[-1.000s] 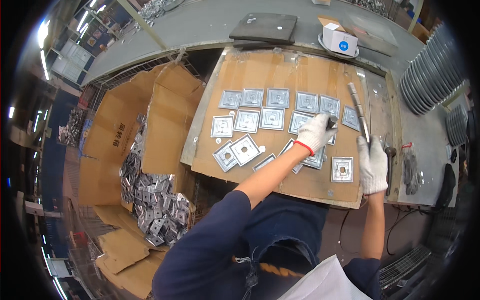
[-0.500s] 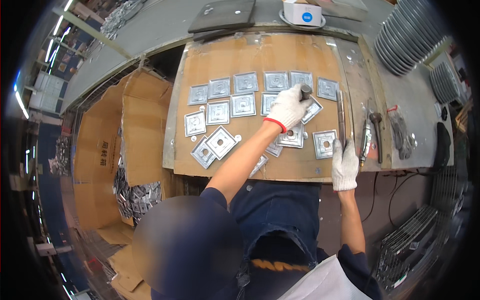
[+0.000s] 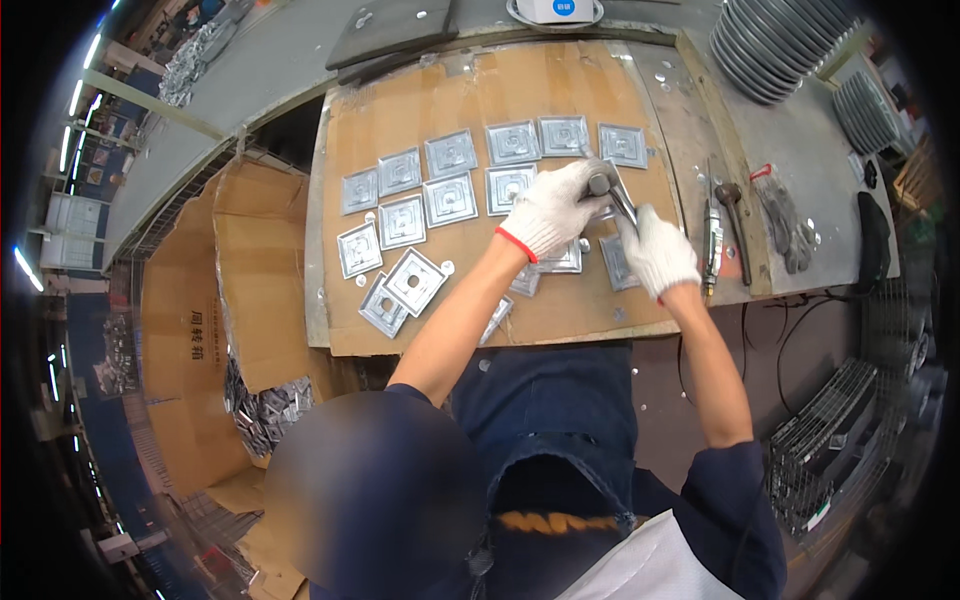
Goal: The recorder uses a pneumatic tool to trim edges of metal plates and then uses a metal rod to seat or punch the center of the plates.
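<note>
My left hand [image 3: 548, 210], in a white knit glove with a red cuff, is closed around a short metal cylinder [image 3: 599, 184] whose round end points up. My right hand [image 3: 660, 255], gloved in white too, grips a long metal bar [image 3: 623, 205] that slants up to the cylinder; whether they touch I cannot tell. Beneath both hands are square grey metal plates, partly covered. One plate [image 3: 617, 262] lies beside my right hand. More plates with stepped square rims lie in rows, such as this plate [image 3: 450, 199]. A plate with a round centre hole [image 3: 414, 282] overlaps another at the near left.
Cardboard [image 3: 400, 105] covers the bench top. Small round metal slugs lie among the plates. To the right are a pen-shaped air tool [image 3: 712, 245], a hammer [image 3: 735, 215], grey gloves [image 3: 788, 225] and stacked round trays [image 3: 765, 50]. A large carton [image 3: 262, 290] with metal pieces stands left.
My right hand has lifted the bar from the cardboard's right side and brought it up and left to the cylinder in my left hand. The whole view has shifted slightly.
</note>
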Tool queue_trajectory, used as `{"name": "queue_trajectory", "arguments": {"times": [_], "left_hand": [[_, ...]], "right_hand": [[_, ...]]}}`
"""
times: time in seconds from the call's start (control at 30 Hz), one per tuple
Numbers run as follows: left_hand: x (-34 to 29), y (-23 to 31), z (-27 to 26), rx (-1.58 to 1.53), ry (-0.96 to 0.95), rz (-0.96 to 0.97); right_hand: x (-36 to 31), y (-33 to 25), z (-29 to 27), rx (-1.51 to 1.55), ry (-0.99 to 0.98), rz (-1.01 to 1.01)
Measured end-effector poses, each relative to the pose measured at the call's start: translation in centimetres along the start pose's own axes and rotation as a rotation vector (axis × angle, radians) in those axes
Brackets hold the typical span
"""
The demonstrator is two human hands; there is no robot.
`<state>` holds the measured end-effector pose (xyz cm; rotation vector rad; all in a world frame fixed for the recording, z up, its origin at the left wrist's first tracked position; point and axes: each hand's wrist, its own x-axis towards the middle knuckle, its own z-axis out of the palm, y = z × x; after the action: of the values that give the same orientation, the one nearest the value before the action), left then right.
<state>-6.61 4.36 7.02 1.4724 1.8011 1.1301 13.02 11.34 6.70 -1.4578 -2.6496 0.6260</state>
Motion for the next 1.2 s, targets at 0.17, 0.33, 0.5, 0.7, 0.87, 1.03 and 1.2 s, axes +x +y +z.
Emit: {"name": "queue_trajectory", "arguments": {"times": [0.17,0.33,0.5,0.7,0.87,1.03,1.2], "left_hand": [[0.7,0.4,-2.0,0.089,0.026,0.026],[0.1,-2.7,-4.5,-0.195,0.228,-0.220],[-1.4,-5.2,-6.4,-0.172,0.364,-0.318],[-1.2,-6.2,-5.4,0.022,0.326,-0.319],[-1.5,-8.7,-4.7,0.023,0.433,-0.245],[-1.7,-5.2,-5.7,-0.154,0.353,-0.326],[-3.0,-6.0,-7.5,-0.445,0.365,-0.384]], "right_hand": [[-1.5,0.1,-0.7,0.187,0.089,0.136],[-1.8,5.8,1.8,0.154,0.211,0.194],[-1.4,7.8,4.9,0.082,0.196,0.331],[-1.5,8.2,5.5,0.118,0.237,0.312],[-1.1,7.5,5.6,0.050,0.185,0.308],[-1.3,8.1,5.4,0.035,0.181,0.337],[-1.2,7.9,5.7,0.020,0.221,0.307]]}}
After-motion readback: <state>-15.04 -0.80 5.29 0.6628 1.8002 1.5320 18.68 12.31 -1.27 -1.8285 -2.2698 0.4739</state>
